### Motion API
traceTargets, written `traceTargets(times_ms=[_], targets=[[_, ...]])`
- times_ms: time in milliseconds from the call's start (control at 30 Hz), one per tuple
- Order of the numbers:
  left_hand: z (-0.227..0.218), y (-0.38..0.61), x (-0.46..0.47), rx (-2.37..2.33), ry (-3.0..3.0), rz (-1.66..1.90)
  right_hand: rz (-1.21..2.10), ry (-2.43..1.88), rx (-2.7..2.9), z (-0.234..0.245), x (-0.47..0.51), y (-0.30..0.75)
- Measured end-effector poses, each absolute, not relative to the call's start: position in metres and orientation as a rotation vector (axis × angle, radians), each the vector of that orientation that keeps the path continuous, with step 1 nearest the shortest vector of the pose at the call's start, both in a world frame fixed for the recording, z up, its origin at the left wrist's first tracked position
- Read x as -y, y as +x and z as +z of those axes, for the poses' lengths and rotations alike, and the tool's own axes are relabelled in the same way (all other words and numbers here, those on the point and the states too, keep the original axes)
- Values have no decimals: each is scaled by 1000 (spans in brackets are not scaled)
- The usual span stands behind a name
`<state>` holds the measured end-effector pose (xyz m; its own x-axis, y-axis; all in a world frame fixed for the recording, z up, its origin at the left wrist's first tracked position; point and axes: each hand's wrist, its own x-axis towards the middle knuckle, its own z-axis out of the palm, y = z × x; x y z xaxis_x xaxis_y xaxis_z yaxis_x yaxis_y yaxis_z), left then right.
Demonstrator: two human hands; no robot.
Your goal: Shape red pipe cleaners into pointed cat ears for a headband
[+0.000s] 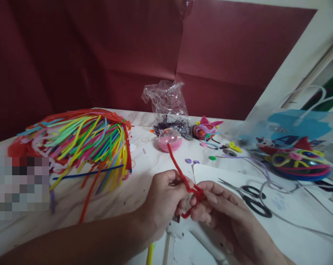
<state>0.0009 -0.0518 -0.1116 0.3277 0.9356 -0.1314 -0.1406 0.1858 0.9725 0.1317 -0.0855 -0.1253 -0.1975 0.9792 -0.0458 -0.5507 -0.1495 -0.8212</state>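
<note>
A red pipe cleaner [178, 166] is bent into a small twisted loop, with one straight end sticking up and away. My left hand [166, 197] pinches it between thumb and fingers near the base of that straight end. On the other side, my right hand [220, 206] grips the looped part with its fingertips. A short red end pokes out below, between the two hands. Just beyond them sits a round container [169, 140], clear on top and pink below. Black-handled scissors [248, 197] lie on white paper [282, 197] beside my right hand.
Many coloured pipe cleaners [100, 143] spill from a red bag at left. A clear plastic bag [169, 103] stands at the back near a colourful decorated ball [205, 130]. At right are another decorated piece [299, 162], a looping cable [266, 176] and a bag with handles [301, 117].
</note>
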Motion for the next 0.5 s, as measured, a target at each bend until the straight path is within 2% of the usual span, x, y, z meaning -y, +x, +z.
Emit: traceTargets(times_ms=[500], targets=[[-111, 4, 54, -822, 1042, 925, 1582, -879, 886, -127, 87, 132]])
